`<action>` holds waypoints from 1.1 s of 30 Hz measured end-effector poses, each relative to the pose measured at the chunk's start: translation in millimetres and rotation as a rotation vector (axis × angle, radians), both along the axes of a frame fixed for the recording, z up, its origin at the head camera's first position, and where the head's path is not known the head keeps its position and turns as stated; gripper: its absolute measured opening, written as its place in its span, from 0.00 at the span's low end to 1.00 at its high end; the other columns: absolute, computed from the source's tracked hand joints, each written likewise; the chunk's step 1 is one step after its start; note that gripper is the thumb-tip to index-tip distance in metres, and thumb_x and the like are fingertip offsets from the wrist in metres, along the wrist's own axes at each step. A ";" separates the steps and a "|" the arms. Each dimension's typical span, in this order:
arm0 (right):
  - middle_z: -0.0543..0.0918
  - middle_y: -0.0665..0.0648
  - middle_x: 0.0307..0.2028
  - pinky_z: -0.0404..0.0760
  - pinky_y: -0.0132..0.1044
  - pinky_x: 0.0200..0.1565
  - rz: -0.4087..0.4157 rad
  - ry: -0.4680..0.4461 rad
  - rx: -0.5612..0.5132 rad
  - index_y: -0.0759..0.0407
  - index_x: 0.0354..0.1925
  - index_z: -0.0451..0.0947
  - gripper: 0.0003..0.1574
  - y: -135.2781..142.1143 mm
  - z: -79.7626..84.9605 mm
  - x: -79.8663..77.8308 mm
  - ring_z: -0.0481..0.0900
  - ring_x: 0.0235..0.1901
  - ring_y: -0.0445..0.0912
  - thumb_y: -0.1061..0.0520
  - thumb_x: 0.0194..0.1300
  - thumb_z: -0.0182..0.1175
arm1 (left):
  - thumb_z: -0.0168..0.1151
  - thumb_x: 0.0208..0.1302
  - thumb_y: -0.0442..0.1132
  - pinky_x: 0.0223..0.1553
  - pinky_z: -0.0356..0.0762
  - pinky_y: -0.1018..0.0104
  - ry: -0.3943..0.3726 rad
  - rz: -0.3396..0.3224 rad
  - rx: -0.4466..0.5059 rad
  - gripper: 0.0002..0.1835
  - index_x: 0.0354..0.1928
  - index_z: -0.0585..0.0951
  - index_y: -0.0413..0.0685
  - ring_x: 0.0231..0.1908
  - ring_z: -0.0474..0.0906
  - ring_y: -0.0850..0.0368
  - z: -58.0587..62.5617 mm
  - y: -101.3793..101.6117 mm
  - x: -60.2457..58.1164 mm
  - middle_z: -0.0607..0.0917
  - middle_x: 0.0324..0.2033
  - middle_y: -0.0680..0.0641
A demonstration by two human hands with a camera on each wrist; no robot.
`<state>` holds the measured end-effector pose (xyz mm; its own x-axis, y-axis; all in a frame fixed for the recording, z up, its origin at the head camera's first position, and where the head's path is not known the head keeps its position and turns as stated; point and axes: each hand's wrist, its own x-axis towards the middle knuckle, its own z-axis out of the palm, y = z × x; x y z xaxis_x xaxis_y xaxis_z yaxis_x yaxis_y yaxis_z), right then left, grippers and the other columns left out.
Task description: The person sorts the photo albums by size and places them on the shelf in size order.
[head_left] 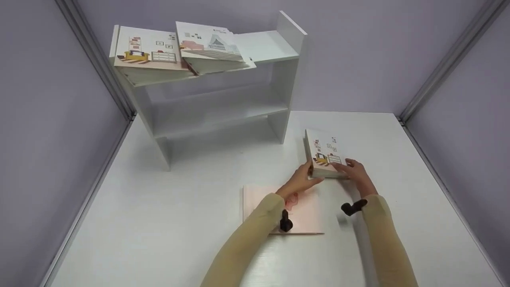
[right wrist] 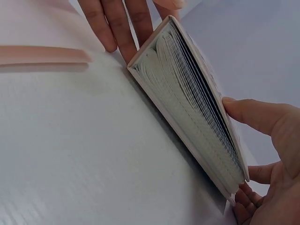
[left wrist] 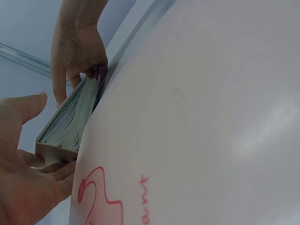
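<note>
A thick photo album [head_left: 324,153] with a white cover of furniture drawings lies at the right of the table. My left hand [head_left: 299,181] touches its spine with extended fingers, the thumb standing away in the left wrist view. At the opposite edge, my right hand [head_left: 356,173] grips the album, its thumb [right wrist: 253,112] on the cover and its other fingers curled at the lower edge. Many layered pages [right wrist: 187,103] show between the covers in the right wrist view. Under my left forearm lies a flat pink book [head_left: 255,199] with a red line drawing, partly hidden by the sleeve.
A white shelf unit [head_left: 221,105] stands at the back left. On its top lie two similar albums, one with a yellow sofa [head_left: 147,48], the other overlapping it with a pink sofa [head_left: 211,42]. Grey-lilac panels [head_left: 358,59] enclose the white table [head_left: 159,227].
</note>
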<state>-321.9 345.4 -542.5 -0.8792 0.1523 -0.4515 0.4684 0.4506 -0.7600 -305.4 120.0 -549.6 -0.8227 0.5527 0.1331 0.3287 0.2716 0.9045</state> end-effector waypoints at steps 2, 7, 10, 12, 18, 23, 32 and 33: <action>0.44 0.66 0.71 0.48 0.53 0.68 -0.006 -0.002 -0.006 0.60 0.73 0.37 0.70 0.4 0.4 1.3 0.45 0.70 0.59 0.28 0.50 0.61 | 0.59 0.64 0.41 0.57 0.70 0.59 -0.009 0.016 0.014 0.38 0.71 0.52 0.42 0.56 0.71 0.48 0.5 1.4 0.9 0.71 0.58 0.41; 0.43 0.67 0.71 0.47 0.53 0.69 -0.008 0.018 -0.040 0.61 0.72 0.37 0.68 1.5 1.5 4.5 0.44 0.70 0.59 0.29 0.52 0.60 | 0.58 0.65 0.43 0.54 0.73 0.64 -0.053 0.103 0.061 0.32 0.66 0.60 0.38 0.54 0.73 0.50 0.9 5.5 2.1 0.74 0.55 0.40; 0.41 0.66 0.72 0.46 0.52 0.69 -0.013 0.041 -0.072 0.61 0.72 0.37 0.68 1.4 1.9 5.9 0.42 0.70 0.59 0.30 0.53 0.60 | 0.56 0.66 0.44 0.52 0.74 0.68 -0.104 0.172 0.112 0.28 0.63 0.64 0.39 0.54 0.73 0.52 -0.1 8.0 2.4 0.74 0.54 0.42; 0.41 0.65 0.72 0.46 0.52 0.69 -0.020 0.050 -0.078 0.61 0.72 0.37 0.67 0.6 1.9 6.4 0.42 0.70 0.59 0.30 0.53 0.60 | 0.55 0.67 0.44 0.50 0.75 0.69 -0.140 0.214 0.151 0.25 0.61 0.65 0.40 0.53 0.73 0.53 -1.4 9.5 2.7 0.75 0.52 0.43; 0.44 0.65 0.72 0.47 0.50 0.69 -0.053 0.073 -0.091 0.62 0.72 0.40 0.64 -3.1 1.7 5.0 0.44 0.70 0.58 0.32 0.54 0.61 | 0.52 0.69 0.42 0.47 0.76 0.69 -0.132 0.294 0.178 0.17 0.54 0.68 0.41 0.49 0.74 0.55 0.6 12.3 4.0 0.77 0.49 0.44; 0.46 0.65 0.71 0.48 0.49 0.69 -0.084 0.076 -0.100 0.62 0.72 0.42 0.63 -4.2 1.3 3.9 0.46 0.70 0.57 0.34 0.55 0.62 | 0.51 0.69 0.40 0.45 0.76 0.68 -0.124 0.322 0.166 0.14 0.51 0.69 0.41 0.48 0.75 0.54 2.2 13.8 4.6 0.77 0.48 0.43; 0.50 0.67 0.70 0.50 0.50 0.68 -0.054 0.047 -0.051 0.65 0.71 0.44 0.60 -1.4 7.4 4.4 0.49 0.69 0.58 0.35 0.56 0.60 | 0.52 0.68 0.41 0.45 0.76 0.68 -0.220 0.323 0.179 0.11 0.49 0.68 0.47 0.50 0.74 0.57 2.5 15.8 4.5 0.77 0.50 0.47; 0.50 0.67 0.70 0.50 0.50 0.68 -0.050 0.039 -0.045 0.65 0.71 0.44 0.60 -1.0 8.3 4.1 0.48 0.69 0.58 0.34 0.56 0.60 | 0.52 0.68 0.41 0.45 0.76 0.68 -0.224 0.321 0.181 0.11 0.49 0.68 0.47 0.50 0.74 0.57 2.7 15.9 4.8 0.77 0.50 0.47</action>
<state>-317.8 344.4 -534.2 -0.8880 0.1773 -0.4243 0.4591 0.3924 -0.7970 -300.7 136.0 -546.9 -0.9686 0.2485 0.0033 0.0439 0.1580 0.9865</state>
